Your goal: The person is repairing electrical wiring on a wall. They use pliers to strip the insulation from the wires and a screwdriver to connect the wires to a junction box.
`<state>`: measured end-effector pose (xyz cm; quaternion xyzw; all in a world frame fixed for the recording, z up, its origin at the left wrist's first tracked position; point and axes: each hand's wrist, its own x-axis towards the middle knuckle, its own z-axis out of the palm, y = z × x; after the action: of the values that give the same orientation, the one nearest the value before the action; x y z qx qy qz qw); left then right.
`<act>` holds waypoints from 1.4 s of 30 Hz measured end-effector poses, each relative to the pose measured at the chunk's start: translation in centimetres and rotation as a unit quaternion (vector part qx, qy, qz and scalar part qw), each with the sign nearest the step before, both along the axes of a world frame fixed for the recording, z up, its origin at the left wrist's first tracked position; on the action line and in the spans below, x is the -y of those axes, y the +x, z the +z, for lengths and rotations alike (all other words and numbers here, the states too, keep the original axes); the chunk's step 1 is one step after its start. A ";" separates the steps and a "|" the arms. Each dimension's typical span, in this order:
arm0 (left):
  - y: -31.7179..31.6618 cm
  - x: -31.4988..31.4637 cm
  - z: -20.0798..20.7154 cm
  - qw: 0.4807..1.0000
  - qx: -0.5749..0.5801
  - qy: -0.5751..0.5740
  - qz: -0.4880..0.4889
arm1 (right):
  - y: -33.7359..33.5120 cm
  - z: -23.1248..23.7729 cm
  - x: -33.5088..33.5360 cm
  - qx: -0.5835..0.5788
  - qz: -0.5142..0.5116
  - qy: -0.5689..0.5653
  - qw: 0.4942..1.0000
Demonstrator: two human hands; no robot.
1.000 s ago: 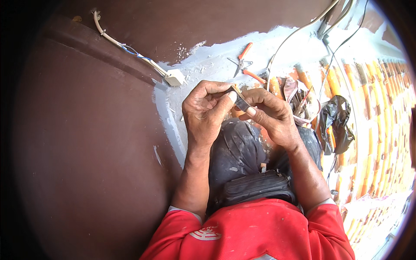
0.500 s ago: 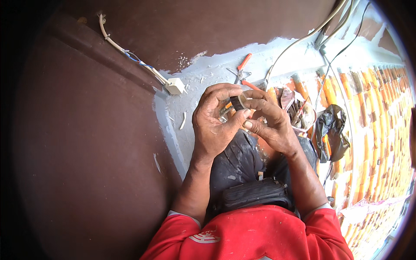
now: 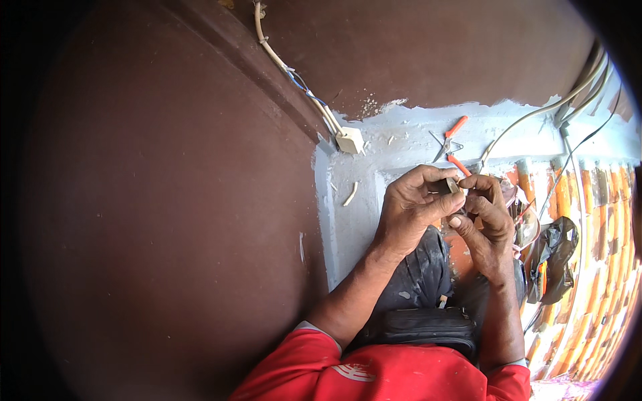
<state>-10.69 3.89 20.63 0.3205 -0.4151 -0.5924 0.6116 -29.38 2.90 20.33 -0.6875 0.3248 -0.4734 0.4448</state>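
Observation:
In front of my knees, my left hand grips a small roll of black tape between thumb and fingers. My right hand meets it from the other side, fingers curled and the index fingertip at the roll's edge. Its thumb sits just below, close to my left thumb. Fingers hide much of the roll, and I cannot make out a loose tape end. Beyond my hands, pliers with red-orange handles lie spread on the grey-painted ledge.
A white box with cables and bare blue wire sits at the brown wall's corner. More cables run at the right. A black plastic bag lies by the orange roof tiles. My black waist bag rests at my lap.
My view has shifted left, so everything appears farther right and lower. The roll has turned in my fingers, and my hands have drawn closer around it.

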 end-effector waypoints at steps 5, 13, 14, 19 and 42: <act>-0.7 0.2 0.9 0.997 -0.012 0.013 0.072 | 0.1 -0.5 0.6 0.116 0.037 0.076 0.990; 1.0 0.1 2.0 0.986 0.125 -0.011 0.106 | 0.1 0.0 1.0 0.126 0.076 0.116 0.982; 1.1 0.3 1.9 0.990 0.111 -0.019 0.089 | 0.0 -0.5 1.3 0.139 0.081 0.121 0.979; 0.2 0.6 1.8 0.987 0.145 0.009 0.068 | -0.8 -1.1 1.6 0.099 0.057 0.071 0.991; 0.3 1.9 -1.3 0.978 -0.126 0.161 0.042 | -0.9 -0.9 2.2 0.115 0.071 0.157 0.978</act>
<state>-10.43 2.01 19.37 0.3552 -0.2201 -0.6608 0.6235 -30.30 0.74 19.39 -0.5715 0.2919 -0.4594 0.6142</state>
